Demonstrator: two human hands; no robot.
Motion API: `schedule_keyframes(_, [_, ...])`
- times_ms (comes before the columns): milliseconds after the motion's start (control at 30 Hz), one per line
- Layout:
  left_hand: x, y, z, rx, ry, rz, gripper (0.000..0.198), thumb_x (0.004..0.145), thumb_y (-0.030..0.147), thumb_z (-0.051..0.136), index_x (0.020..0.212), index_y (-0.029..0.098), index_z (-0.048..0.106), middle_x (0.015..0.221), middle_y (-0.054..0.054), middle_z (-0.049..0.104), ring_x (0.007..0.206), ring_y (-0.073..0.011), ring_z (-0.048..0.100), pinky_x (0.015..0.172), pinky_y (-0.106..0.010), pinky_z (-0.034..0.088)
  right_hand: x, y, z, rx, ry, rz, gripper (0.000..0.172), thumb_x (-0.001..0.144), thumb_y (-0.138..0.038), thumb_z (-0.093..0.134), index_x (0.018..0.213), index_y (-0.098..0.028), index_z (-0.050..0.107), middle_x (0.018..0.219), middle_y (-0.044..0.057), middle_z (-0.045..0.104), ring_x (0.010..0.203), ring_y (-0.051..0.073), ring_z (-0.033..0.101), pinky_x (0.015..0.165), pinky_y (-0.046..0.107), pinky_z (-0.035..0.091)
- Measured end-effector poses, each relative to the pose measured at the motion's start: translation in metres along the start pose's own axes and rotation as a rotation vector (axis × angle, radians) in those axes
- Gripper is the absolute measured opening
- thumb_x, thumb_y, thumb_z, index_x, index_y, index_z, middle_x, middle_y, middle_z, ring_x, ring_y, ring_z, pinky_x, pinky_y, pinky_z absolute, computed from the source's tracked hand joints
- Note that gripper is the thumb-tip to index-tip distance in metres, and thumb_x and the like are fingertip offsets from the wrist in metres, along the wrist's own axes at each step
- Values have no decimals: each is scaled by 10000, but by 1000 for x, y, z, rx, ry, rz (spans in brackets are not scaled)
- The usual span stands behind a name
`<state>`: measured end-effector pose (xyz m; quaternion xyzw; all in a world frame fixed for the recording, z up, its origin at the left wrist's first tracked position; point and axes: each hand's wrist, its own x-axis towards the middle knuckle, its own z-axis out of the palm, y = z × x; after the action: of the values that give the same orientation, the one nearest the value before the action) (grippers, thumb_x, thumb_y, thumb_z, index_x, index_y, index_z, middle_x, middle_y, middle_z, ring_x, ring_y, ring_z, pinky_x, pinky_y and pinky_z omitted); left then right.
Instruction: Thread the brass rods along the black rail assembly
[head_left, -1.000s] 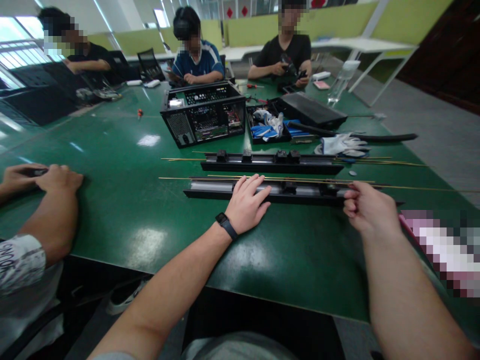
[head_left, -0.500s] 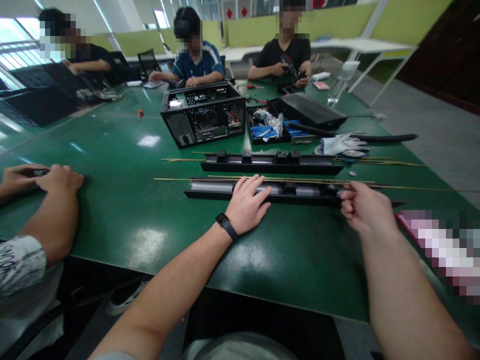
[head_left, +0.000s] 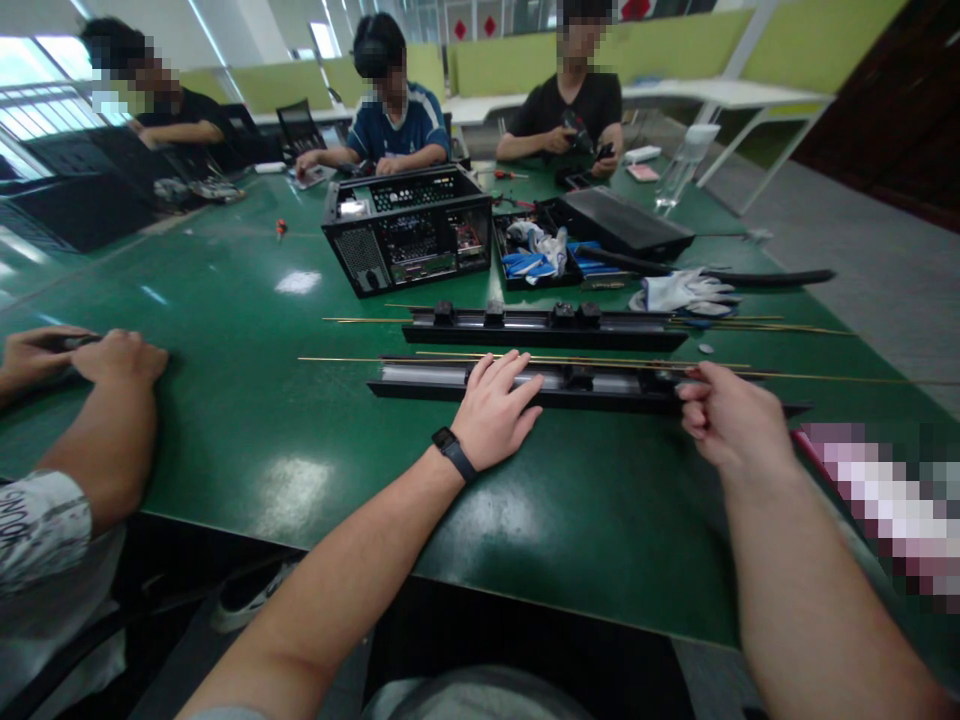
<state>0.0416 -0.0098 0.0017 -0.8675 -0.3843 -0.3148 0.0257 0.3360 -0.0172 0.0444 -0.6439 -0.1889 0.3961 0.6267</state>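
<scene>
Slippage seems the main risk: the right hand (head_left: 733,415) is closed, apparently pinching a thin brass rod (head_left: 337,359), though the contact is too small to be sure. That rod lies along the near black rail (head_left: 409,379), and a crooked push might bow it or catch a block (head_left: 578,378) there. The left hand (head_left: 493,410) rests flat, fingers spread, across the rail; too little pressure could let it skid. Room for moving runs leftward along the worktop (head_left: 247,420), toward a neighbour's hands (head_left: 120,357); behind, the far rail (head_left: 540,336) sits close, and a pink-edged object (head_left: 885,510) crowds the right edge.
</scene>
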Motion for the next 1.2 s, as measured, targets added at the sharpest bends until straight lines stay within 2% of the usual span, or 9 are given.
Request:
schedule_keyframes(267, [-1,-1,1,21,29,28,345,999,272,710,1329,174,722,1549,-201,620,1509,-361,543,1294,-612,368,1,0,0,-26,-8,-3,139,940,-157,592,804,-168,616,547,-28,567,303,65,365,266,182,202])
schedule_keyframes(1200, [0,0,0,6,14,7,340,996,274,716,1324,187,730,1558,-199,618,1512,-355,541,1296,-612,360,6,5,-3,-24,-18,-30,164,949,-157,601,787,-166,623,533,-36,563,303,73,363,259,188,198])
